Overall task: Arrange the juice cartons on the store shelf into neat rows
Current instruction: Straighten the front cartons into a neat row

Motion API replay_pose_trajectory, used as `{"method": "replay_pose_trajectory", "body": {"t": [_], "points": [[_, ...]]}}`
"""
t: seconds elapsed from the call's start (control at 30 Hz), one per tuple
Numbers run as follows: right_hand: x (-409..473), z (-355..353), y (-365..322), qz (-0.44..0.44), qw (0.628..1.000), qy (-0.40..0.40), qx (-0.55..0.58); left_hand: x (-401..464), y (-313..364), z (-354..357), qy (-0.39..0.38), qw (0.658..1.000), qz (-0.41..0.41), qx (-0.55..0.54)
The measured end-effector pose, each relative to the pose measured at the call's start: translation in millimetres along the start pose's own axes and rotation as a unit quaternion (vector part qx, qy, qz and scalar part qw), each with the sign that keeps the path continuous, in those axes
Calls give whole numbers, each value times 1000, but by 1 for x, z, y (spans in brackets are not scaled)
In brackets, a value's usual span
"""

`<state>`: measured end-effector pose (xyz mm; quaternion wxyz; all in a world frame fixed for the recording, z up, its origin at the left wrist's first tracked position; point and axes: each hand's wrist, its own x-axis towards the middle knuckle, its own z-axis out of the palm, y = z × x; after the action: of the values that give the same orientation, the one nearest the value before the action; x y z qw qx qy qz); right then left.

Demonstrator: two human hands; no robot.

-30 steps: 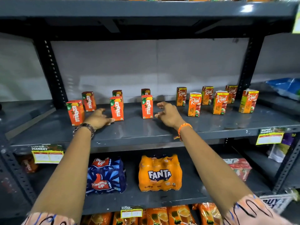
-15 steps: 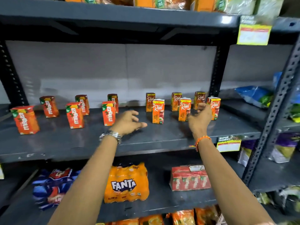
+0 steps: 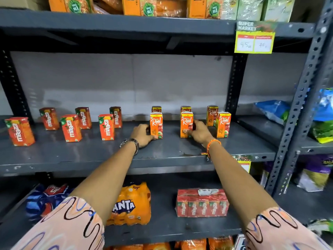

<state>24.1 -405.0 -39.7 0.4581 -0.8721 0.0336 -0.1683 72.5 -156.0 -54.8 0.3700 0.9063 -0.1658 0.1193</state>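
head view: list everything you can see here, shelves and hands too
Maaza cartons: six, red-orange, left half of the middle shelf, in two staggered rows
Real cartons: six, orange, right half of the middle shelf, three in front and three behind
middle shelf: one, dark grey metal
price tag: one, yellow, on the top shelf's edge at right
Fanta pack: one, orange, lower shelf
Maaza multipack: one, red, lower shelf, right of the Fanta
blue soda pack: one, lower shelf at left
left hand: on the leftmost front Real carton
right hand: on the middle front Real carton
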Motion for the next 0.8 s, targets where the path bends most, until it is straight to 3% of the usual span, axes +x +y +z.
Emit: {"method": "replay_pose_trajectory", "body": {"t": [0.17,0.8], "points": [[-9,-1,2,-20,999,5,-31,0,2,6,16,999,-33,3],[-9,-7,0,17,998,-35,-44,0,1,11,25,998,-34,35]]}}
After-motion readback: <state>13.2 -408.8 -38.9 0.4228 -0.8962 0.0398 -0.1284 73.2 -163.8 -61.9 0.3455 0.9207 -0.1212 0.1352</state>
